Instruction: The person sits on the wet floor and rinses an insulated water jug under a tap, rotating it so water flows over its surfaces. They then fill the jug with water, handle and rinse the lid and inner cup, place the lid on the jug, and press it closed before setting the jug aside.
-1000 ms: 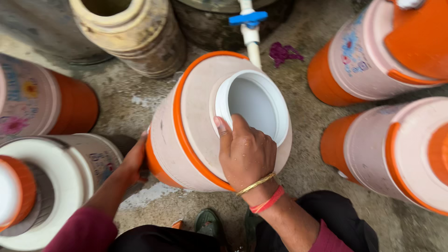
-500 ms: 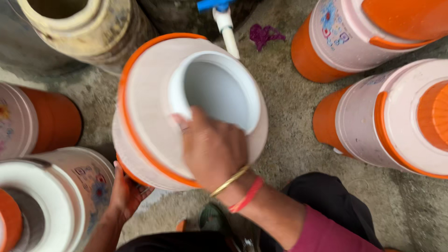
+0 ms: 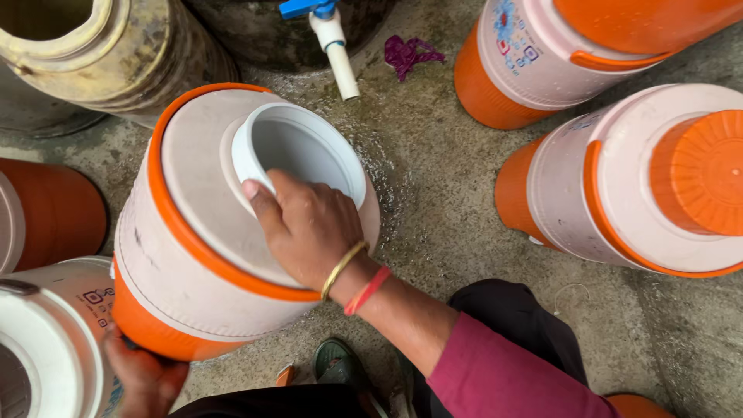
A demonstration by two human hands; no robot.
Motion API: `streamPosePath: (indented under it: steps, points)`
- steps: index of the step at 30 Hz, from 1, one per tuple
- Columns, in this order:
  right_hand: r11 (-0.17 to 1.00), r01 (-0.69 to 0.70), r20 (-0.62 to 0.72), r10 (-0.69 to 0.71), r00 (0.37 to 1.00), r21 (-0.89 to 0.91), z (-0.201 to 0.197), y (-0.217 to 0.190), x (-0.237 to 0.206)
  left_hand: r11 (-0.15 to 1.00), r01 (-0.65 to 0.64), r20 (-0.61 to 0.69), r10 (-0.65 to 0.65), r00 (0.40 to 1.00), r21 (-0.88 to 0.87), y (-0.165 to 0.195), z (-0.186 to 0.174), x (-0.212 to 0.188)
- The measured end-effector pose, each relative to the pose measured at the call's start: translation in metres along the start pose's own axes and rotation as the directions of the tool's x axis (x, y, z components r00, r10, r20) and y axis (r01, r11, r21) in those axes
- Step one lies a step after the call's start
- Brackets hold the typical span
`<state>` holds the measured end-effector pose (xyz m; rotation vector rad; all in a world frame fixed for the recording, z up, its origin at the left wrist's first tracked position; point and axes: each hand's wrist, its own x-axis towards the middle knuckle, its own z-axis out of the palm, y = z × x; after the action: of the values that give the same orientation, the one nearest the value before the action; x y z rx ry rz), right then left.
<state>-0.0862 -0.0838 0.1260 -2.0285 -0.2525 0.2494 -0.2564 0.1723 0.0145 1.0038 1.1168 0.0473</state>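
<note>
Jug [image 3: 209,255], orange-and-white insulated water cooler, lidless and tilted on wet concrete floor [image 3: 433,201] beneath white tap [image 3: 334,46], right hand [image 3: 309,228] clamped on mouth rim, left hand [image 3: 143,375] gripping base; inside apparently empty, unfilled.

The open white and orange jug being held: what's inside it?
Inside the jug, only bare white inner wall shows through the mouth. The right hand grips the rim, covering the near side; the bottom is out of sight.
</note>
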Motion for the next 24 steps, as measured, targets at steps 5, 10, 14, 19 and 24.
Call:
streamPosePath:
  steps: [5,10,14,19,24]
  points:
    - [1.000,0.018,-0.135,-0.018,0.991,0.000,-0.010,0.012,0.015,0.984,-0.120,0.133,0.103,0.986,0.131,0.027,-0.005,-0.011]
    - [0.992,-0.023,-0.163,0.043,0.986,0.121,-0.025,0.024,0.025,0.991,-0.091,0.102,0.081,0.991,0.096,0.043,-0.026,-0.004]
    - [0.967,-0.026,-0.159,0.068,0.985,0.252,-0.034,0.035,0.034,0.980,-0.186,0.139,0.174,0.975,0.075,0.063,-0.044,0.003]
    - [0.944,-0.115,-0.118,0.159,0.980,0.310,-0.028,0.057,0.044,0.931,-0.268,0.147,0.238,0.960,0.248,0.107,-0.051,-0.008]
    - [0.801,-0.267,0.076,0.269,0.960,0.536,-0.004,0.074,0.054,0.866,-0.343,0.187,0.293,0.938,0.363,0.140,-0.018,-0.030]
